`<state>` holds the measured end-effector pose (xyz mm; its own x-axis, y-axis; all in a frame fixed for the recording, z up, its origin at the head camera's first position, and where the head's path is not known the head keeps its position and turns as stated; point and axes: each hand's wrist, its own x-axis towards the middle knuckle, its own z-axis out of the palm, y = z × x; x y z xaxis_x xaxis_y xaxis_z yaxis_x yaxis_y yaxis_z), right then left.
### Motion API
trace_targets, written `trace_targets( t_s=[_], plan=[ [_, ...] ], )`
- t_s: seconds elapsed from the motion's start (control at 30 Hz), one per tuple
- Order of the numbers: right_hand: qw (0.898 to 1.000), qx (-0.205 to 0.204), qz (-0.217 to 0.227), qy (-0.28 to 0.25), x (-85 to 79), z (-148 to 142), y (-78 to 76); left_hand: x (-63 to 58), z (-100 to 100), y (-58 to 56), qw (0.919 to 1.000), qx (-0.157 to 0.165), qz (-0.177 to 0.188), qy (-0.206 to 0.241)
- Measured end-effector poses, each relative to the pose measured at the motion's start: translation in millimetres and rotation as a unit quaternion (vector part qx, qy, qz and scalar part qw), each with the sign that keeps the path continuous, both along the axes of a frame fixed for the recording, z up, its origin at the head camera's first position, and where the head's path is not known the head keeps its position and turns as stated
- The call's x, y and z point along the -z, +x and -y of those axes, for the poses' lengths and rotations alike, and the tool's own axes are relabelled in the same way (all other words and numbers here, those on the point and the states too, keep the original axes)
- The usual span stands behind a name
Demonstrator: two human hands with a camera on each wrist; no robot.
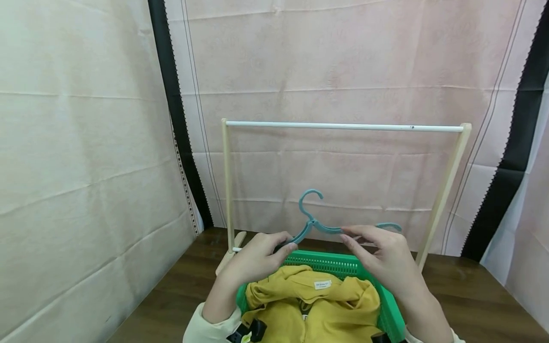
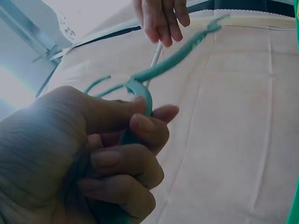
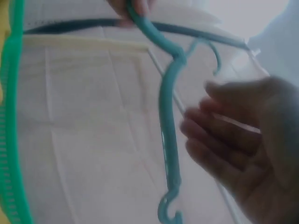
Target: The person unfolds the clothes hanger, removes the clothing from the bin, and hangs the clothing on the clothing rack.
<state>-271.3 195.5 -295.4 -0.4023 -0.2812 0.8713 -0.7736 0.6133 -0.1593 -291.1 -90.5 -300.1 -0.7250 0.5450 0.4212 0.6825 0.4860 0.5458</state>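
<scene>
A blue-green clothes hanger (image 1: 328, 229) is held up over the far side of the green basket, its hook pointing upward. My left hand (image 1: 257, 259) pinches one arm of it between thumb and fingers, with the other fingers curled, as the left wrist view shows. Beside the opposite arm is my right hand (image 1: 388, 252); in the right wrist view its relaxed fingers (image 3: 219, 135) stand apart from the hanger (image 3: 169, 126). Below both hands, a yellow hooded-looking garment (image 1: 339, 317) with a white label at the neck lies in the green basket (image 1: 392, 307).
Behind the basket stands a rack with a white horizontal bar (image 1: 343, 126) and cream side posts (image 1: 443, 190). The dark wooden table (image 1: 171, 295) carries everything. Pale fabric walls (image 1: 86, 166) with black edging close in the back and sides.
</scene>
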Motion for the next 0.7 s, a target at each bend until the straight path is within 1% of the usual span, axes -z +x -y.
trace_targets(
  t_s=[0.07, 0.2, 0.23, 0.3, 0.37, 0.43, 0.57, 0.63, 0.7],
  plan=[
    [0.999, 0.014, 0.024, -0.016, 0.1, 5.2, 2.7, -0.6, -3.8, 1.6, 1.0, -0.007, 0.003, 0.005],
    [0.993, 0.04, 0.106, -0.035, 1.6, 12.3, 7.3, -0.6, -16.3, 5.0, 0.9999, -0.014, 0.003, 0.006],
    [0.991, 0.041, 0.124, -0.038, 1.9, 14.0, 7.7, -0.4, -20.3, 6.1, 0.9999, -0.012, 0.005, 0.002],
    [0.987, 0.046, 0.143, -0.049, 2.4, 17.0, 7.7, 0.8, -28.8, 8.6, 0.9999, 0.0, 0.005, -0.013],
    [0.985, 0.055, 0.15, -0.064, 2.6, 19.7, 7.2, 2.7, -37.3, 11.3, 0.9992, 0.021, 0.008, -0.034],
    [0.983, 0.072, 0.152, -0.08, 2.5, 21.6, 7.2, 5.4, -45.3, 13.6, 0.9969, 0.05, 0.013, -0.06],
    [0.976, 0.111, 0.158, -0.101, 1.8, 22.5, 7.8, 11.4, -56.6, 16.4, 0.9869, 0.118, 0.012, -0.109],
    [0.973, 0.119, 0.167, -0.102, 1.3, 22.0, 7.9, 13.5, -59.1, 17.2, 0.9825, 0.144, 0.019, -0.116],
    [0.971, 0.121, 0.18, -0.105, 1.0, 21.6, 8.2, 14.3, -59.8, 17.3, 0.9799, 0.16, 0.025, -0.117]
  ],
)
